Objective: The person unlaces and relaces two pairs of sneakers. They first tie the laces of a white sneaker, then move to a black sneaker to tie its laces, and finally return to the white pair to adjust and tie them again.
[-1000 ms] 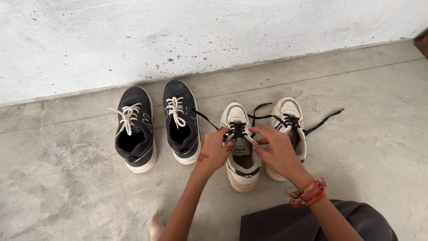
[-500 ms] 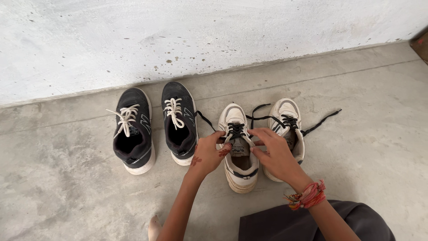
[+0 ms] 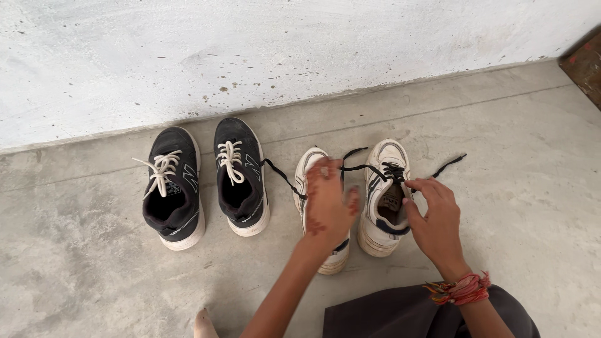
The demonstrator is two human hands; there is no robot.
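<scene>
A pair of white sneakers with black laces stands on the concrete floor. My left hand (image 3: 328, 201) hovers flat over the left white sneaker (image 3: 307, 168), fingers spread and blurred, hiding most of it. One of this sneaker's loose black laces (image 3: 280, 174) trails left. My right hand (image 3: 436, 220) reaches the right white sneaker (image 3: 389, 155), its fingertips on the black lace (image 3: 446, 167) by the tongue; whether they grip it is unclear. Red threads circle that wrist.
Two black sneakers with white laces, one (image 3: 168, 199) beside the other (image 3: 241, 188), stand left of the white pair. A white wall (image 3: 250, 50) runs behind. A brown object (image 3: 585, 62) sits at the top right. Dark cloth (image 3: 400, 313) and a toe (image 3: 203, 322) are near me.
Both hands have left the left white sneaker's laces. My right hand moved right to the other white sneaker. My left hand opened and lifted over the left one.
</scene>
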